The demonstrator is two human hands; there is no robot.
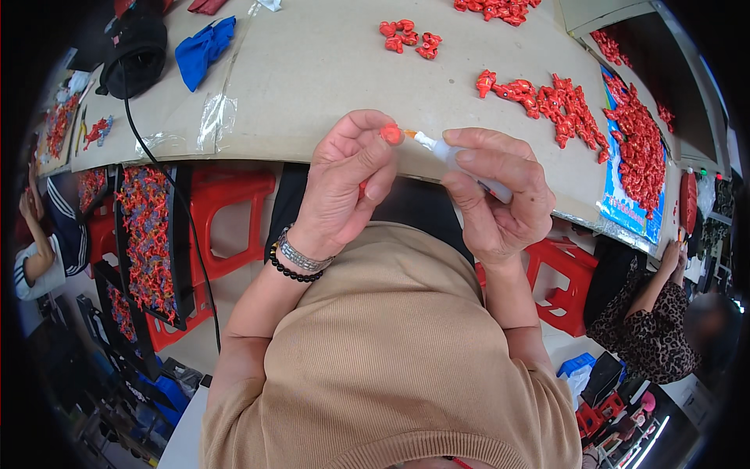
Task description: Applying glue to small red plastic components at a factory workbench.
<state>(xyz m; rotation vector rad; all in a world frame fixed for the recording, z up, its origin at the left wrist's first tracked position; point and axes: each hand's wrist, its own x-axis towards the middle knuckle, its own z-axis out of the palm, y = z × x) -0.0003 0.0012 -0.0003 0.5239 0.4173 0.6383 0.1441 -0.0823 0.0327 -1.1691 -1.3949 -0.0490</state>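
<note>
My left hand (355, 176) is closed round a small red figurine (390, 134), pinching it between thumb and fingers; most of its body is hidden in the palm. A small white squeeze bottle (469, 166) lies tilted in the closed grip of my right hand (504, 184). Its white neck and thin orange tip (409, 134) point left, right at the figurine; I cannot tell whether they touch. Both hands are held above the near edge of the table (305, 86). Beyond them on the tabletop sits a small group of red figurines (408, 37).
More red figurines form a row (555, 105) and a large heap (637, 148) on a blue sheet (617, 199) at right. A black cable (183, 199) hangs at left by a blue cloth (205, 51) and a crate of red parts (146, 242). People sit on both sides.
</note>
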